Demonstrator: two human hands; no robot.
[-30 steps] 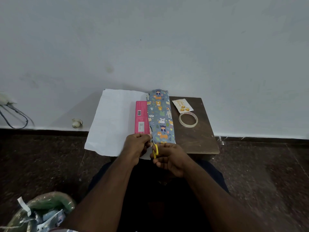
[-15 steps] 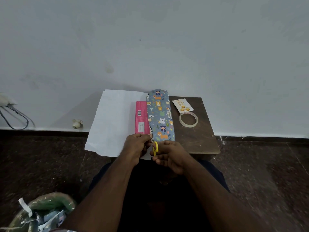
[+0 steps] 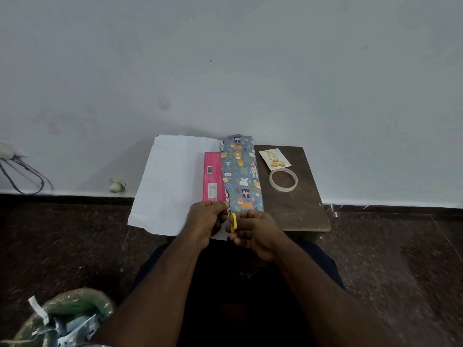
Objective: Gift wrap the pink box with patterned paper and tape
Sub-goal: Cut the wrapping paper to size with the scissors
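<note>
A pink box [image 3: 213,175] lies lengthwise on the paper's white underside [image 3: 170,181], which covers the left part of a small dark wooden table [image 3: 298,211]. The paper's patterned flap [image 3: 241,174], grey-blue with cartoon animals, is folded over the box's right side. My left hand [image 3: 205,221] pinches the paper's near edge by the box's near end. My right hand [image 3: 253,234] grips yellow-handled scissors [image 3: 233,222] at that same edge; the blades are hidden.
A roll of clear tape [image 3: 283,180] lies on the table's right side, with a small card of gold stickers [image 3: 274,159] behind it. A wall rises just past the table. A bag of scraps [image 3: 62,316] sits on the floor, lower left. Cables [image 3: 22,174] hang far left.
My right hand with the scissors has edged slightly forward toward the paper's near edge. The left hand and the box stay put.
</note>
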